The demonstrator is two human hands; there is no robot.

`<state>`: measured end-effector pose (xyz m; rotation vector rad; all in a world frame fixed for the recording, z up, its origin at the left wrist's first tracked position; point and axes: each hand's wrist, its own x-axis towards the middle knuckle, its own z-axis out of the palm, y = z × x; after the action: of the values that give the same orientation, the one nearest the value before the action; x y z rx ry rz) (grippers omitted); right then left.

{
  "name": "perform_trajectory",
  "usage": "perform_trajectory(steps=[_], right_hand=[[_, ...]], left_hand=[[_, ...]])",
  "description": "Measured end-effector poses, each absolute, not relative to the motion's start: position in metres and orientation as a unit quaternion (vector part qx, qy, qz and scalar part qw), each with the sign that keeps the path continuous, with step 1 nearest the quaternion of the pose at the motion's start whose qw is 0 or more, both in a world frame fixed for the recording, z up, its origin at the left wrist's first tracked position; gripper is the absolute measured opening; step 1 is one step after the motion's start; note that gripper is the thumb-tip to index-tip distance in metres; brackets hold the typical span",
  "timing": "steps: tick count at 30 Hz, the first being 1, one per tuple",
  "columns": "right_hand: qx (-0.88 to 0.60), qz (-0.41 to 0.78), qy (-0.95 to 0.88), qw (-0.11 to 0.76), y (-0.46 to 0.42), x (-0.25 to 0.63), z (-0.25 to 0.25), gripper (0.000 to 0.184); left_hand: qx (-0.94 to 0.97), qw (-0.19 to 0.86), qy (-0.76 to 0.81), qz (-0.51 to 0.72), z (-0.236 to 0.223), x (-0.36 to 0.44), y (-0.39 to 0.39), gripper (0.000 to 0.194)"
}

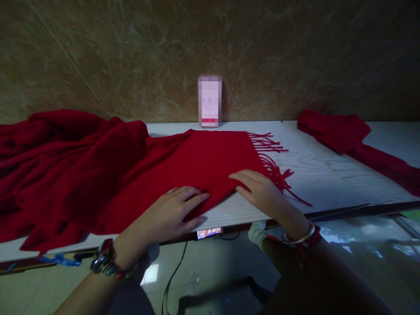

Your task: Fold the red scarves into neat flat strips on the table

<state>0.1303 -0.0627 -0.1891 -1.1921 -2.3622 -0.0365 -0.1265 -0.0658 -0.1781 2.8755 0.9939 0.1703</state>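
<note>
Though the red cloth [213, 153] lies flat on the tabletop [315, 168] at its fringed end, its left part is rumpled; the left hand [173, 208] rests loosely spread, the right hand [262, 188] touches its edge (whether pinching, I cannot tell).

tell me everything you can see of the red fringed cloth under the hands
The red fringed cloth is plain and looks like soft woven fabric. It lies on a pale, wood-grained table, bunched in heavy folds toward the picture's left, where it runs out of view, and flatter near the middle. Thin tassels line its visible end, the nearer ones tangled. The left hand and right hand touch it along its near edge.
</note>
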Motion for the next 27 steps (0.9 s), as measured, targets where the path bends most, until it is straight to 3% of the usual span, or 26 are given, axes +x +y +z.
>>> perform_trajectory(steps=[5, 14, 18, 27], right_hand=[[-0.474, -0.041, -0.834, 0.279, -0.05, 0.123, -0.183, 0.023], [-0.45, -0.064, -0.873, 0.179, -0.051, 0.118, -0.189, 0.023], [-0.477, -0.063, -0.862, 0.16, -0.052, 0.115, -0.19, 0.032], [-0.49, -0.037, -0.859, 0.143, -0.051, 0.11, -0.196, 0.031]], left_hand=[[0.918, 0.027, 0.38, 0.109, -0.183, -0.127, -0.058, 0.041], [0.908, 0.067, 0.395, 0.122, -0.191, -0.126, -0.045, 0.06], [0.903, 0.071, 0.403, 0.13, -0.191, -0.125, -0.043, 0.05], [0.891, 0.06, 0.432, 0.123, -0.185, -0.12, -0.043, 0.036]])
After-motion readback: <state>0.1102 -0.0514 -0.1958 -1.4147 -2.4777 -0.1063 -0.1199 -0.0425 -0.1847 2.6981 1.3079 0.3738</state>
